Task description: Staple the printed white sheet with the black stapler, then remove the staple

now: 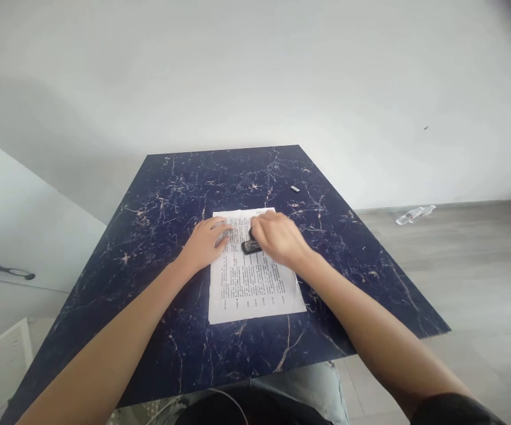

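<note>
Printed sheets of paper (255, 283) lie on the dark blue marbled table (184, 354), turned so the text runs sideways. My left hand (209, 239) rests open on the left edge of the paper, fingers spread and pointing right. Over the right half of the sheets, my right hand (277, 236) is closed, its curled fingers on a small black stapler (251, 247). Part of the stapler shows below and left of these fingers; the remainder is hidden by the hand. A small strip of staples (295, 189) sits on the table beyond my right hand.
A white wall (255, 77) stands behind the table. On the floor at right lies a crumpled clear plastic wrapper (415, 214). A white cabinet with a black handle (10, 271) is at left. A white cable (229, 401) runs near my lap.
</note>
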The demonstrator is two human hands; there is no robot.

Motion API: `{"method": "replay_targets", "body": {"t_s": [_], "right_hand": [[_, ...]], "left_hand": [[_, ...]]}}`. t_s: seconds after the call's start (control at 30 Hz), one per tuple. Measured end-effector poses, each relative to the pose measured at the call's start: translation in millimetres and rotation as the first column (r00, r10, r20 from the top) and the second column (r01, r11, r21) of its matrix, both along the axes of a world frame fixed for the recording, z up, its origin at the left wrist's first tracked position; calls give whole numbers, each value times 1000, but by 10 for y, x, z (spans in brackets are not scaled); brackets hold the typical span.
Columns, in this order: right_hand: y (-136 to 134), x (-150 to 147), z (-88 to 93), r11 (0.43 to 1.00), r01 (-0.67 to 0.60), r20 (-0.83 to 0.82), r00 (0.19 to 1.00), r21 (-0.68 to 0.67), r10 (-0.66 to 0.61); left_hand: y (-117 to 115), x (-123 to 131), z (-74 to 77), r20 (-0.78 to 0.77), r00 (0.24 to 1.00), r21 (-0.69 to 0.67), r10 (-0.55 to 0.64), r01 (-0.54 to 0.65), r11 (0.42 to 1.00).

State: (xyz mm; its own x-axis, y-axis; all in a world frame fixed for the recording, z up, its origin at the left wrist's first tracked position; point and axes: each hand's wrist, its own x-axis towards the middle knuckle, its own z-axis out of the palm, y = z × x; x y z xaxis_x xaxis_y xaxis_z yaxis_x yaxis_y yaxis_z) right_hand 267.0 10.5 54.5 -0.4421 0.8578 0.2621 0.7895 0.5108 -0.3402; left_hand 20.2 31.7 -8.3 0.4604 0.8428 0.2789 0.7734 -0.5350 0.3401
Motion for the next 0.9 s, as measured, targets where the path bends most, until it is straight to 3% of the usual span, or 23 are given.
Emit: {"method": "replay_targets", "body": {"t_s": [0.13,0.3,0.43,0.63,0.77,0.9], "right_hand": [[-145,-347,-102,983,-139,94,987,120,128],[-63,-410,-233,988,-117,125,987,101,105],[-34,-389,-233,991,-113,70,992,66,109],[131,34,-145,952,-255,-306,932,-168,195],[347,460,-163,821,-389,-349,903,-418,251],[364,494,-202,788,-509,-378,844,-346,379]], "left_hand": [[-27,22,-13,-3,999,37,48,-47,998],[-39,42,-9,-3,995,44,101,-100,994],[-24,37,-24,17,995,27,102,-102,994],[-7,1,-55,41,995,6,86,-86,996],[4,-3,-61,36,996,-2,80,-80,997],[7,7,-33,75,993,-23,91,-89,996]]}}
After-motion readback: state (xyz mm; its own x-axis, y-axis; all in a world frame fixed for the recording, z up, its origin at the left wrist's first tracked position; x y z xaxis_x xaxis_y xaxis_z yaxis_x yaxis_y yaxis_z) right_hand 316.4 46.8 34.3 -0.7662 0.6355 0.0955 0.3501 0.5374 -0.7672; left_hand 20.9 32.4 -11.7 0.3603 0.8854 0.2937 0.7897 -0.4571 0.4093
